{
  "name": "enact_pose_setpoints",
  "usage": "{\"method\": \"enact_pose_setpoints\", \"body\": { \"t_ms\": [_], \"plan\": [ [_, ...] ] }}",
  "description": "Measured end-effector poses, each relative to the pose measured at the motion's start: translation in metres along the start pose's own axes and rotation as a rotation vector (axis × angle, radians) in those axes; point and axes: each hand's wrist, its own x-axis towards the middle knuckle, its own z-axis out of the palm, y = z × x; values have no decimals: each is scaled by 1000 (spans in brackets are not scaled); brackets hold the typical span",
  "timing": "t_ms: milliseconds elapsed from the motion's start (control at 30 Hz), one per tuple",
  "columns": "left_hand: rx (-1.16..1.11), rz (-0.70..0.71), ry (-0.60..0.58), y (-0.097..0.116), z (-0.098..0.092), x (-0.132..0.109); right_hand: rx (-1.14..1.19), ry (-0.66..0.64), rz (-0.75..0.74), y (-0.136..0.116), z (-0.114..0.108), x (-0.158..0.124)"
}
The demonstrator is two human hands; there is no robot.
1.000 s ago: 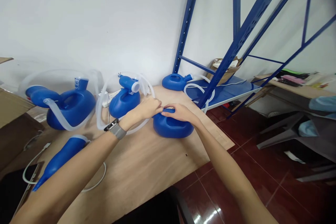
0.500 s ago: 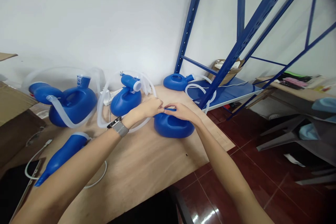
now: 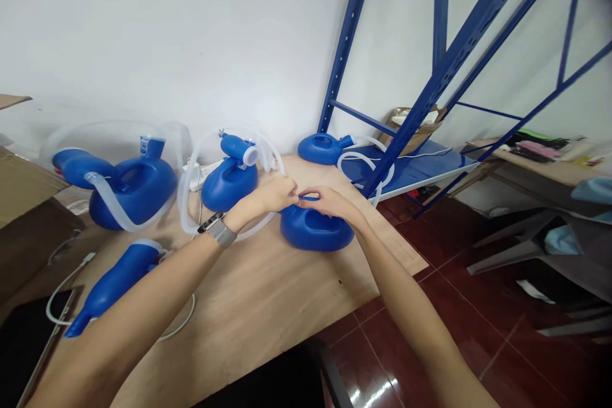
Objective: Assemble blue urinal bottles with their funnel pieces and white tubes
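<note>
A blue plastic urinal bottle (image 3: pixel 315 234) with a moulded handle lies on the wooden table in front of me. My left hand (image 3: pixel 281 193), closed with curled fingers, is at its neck end; the neck is mostly hidden behind that hand. My right hand (image 3: pixel 329 201) arches over the top of the bottle, thumb and fingers closed on its upper part near the neck. The fingertips of both hands meet there. Whatever small part the left fingers pinch is too covered to make out.
More blue urinal bottles with clear hoses stand along the wall: one at left (image 3: pixel 143 194), one in the middle (image 3: pixel 229 185), one at back right (image 3: pixel 318 150). A blue funnel-like piece (image 3: pixel 115 284) lies at left front. The blue rack (image 3: pixel 399 131) rises at the table's right.
Both hands stay at the same place on the bottle. The left forearm has shifted very slightly to the right; otherwise nothing visibly differs.
</note>
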Motion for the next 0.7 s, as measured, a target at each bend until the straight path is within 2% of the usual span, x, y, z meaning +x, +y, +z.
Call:
{"method": "enact_pose_setpoints", "body": {
  "t_ms": [300, 500, 700],
  "plan": [
    [12, 41, -17, -1, -1, 1, 9, -54, 0, 0, -3, 2],
    [12, 111, -46, -7, 3, 5, -29, -101, 78, -11, -5, -1],
    [-8, 141, -58, -14, -1, 5, -56, -143, 72, -18, -6, -3]
  ]
}}
